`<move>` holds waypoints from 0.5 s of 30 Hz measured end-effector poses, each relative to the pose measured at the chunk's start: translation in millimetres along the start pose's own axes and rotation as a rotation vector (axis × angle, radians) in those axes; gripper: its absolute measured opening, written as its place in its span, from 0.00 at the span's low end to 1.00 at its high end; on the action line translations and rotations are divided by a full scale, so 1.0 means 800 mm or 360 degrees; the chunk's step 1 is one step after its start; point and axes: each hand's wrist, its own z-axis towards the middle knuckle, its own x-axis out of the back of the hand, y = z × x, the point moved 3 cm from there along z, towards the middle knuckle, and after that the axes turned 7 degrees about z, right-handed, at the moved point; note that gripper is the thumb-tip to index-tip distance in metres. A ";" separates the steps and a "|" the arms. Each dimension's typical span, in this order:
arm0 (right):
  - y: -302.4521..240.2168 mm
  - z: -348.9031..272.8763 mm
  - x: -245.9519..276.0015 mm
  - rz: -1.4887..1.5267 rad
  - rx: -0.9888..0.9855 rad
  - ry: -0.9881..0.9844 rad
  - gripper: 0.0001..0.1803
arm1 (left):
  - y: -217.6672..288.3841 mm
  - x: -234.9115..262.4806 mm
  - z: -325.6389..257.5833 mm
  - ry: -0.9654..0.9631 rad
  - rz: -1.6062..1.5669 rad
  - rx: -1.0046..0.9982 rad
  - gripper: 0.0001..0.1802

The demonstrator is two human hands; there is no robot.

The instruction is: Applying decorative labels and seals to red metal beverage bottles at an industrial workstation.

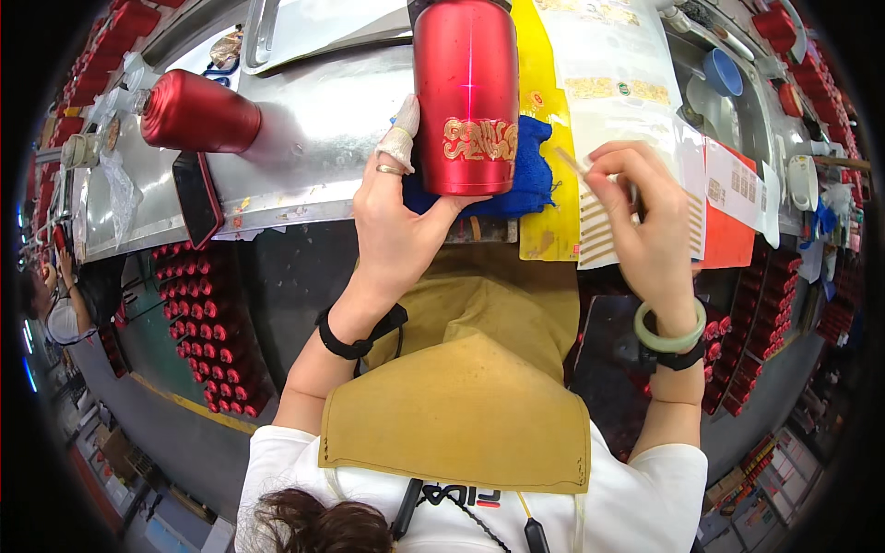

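Note:
A shiny red bottle (466, 83) with a gold pattern near its lower end lies on a folded blue cloth (533, 175) at the table edge. My left hand (398, 217) grips the bottle's lower end, thumb under the base and a finger in a white cover along its side. Between the thumb and fingertips of my right hand (641, 198), a thin pale gold strip (571, 161) is pinched, its free end pointing toward the bottle. Beneath that hand lies a white sheet (595, 247) with rows of similar gold strips, partly hidden by my fingers.
Left on the metal table, another red bottle (201, 112) lies near a dark phone (197, 198) at the edge. A yellow sheet (549, 226) and an orange-red sheet (728, 241) lie under white papers. A blue bowl (723, 72) stands far right. Red bottles in racks (210, 323) stand below.

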 end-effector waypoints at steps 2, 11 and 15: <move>-0.024 -0.003 -0.020 0.0354 0.0092 -0.0093 0.03 | 0.003 0.005 0.001 -0.0064 -0.0015 0.0046 0.50; -0.043 0.014 -0.052 0.0396 0.0275 -0.0326 0.04 | -0.003 0.018 -0.003 -0.0282 -0.0716 0.0047 0.38; -0.036 0.016 -0.050 0.0374 0.0243 -0.0352 0.03 | 0.006 0.003 -0.005 -0.0200 -0.0883 0.0251 0.37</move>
